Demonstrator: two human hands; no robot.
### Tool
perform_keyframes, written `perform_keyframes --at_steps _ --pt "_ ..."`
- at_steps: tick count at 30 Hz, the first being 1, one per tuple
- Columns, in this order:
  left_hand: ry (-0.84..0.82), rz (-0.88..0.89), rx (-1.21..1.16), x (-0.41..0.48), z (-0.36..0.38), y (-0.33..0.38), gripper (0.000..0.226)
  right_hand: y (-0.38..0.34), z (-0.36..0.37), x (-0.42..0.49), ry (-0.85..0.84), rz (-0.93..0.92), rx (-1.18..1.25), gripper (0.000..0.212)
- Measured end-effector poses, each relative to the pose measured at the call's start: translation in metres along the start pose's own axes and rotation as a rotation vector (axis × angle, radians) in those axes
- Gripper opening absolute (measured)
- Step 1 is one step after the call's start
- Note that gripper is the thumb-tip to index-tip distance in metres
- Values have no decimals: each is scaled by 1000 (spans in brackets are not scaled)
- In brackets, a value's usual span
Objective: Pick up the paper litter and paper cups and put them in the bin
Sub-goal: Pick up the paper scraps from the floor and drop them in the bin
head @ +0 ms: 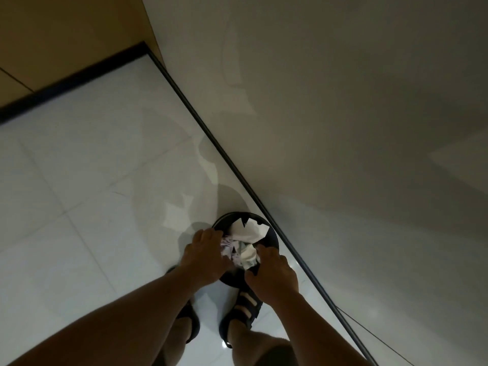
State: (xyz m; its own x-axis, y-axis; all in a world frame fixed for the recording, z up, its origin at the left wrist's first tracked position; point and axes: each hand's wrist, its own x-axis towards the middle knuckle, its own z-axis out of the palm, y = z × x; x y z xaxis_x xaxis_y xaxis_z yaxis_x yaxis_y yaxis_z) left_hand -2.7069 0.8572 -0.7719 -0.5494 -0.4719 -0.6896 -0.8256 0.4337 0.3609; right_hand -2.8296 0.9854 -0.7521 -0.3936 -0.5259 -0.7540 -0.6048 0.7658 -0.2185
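— What's closest to you?
— I see the left hand (206, 256) and right hand (272, 273), fingers curled round a crumpled paper wad (241, 253), just over the black bin (273, 237).
— And beyond?
— White paper (250, 229) fills the bin, which stands on tiled floor (79, 194) beside the wall (343, 128).

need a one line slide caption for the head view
Left hand and right hand on crumpled paper heaped in a black bin by the wall, sandalled feet on white tiles.

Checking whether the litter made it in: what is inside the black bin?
Crumpled white paper fills the top of the bin, with more crumpled wads between the left hand and right hand. Anything deeper is covered by the paper and hands.
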Motion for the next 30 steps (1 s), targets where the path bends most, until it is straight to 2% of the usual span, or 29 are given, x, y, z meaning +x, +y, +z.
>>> perform_keyframes --at_steps 8,15,24,30 --pt "108 217 126 -133 -147 70 69 -34 -116 -150 164 -28 15 71" --pt "39 501 316 -204 -199 112 65 -41 -152 -266 344 219 128 77" --pt "-88 896 663 -289 -206 196 68 -44 -103 -412 549 579 341 78" --pt "-229 1225 846 -391 -117 257 71 -27 -6 -536 655 938 615 80"
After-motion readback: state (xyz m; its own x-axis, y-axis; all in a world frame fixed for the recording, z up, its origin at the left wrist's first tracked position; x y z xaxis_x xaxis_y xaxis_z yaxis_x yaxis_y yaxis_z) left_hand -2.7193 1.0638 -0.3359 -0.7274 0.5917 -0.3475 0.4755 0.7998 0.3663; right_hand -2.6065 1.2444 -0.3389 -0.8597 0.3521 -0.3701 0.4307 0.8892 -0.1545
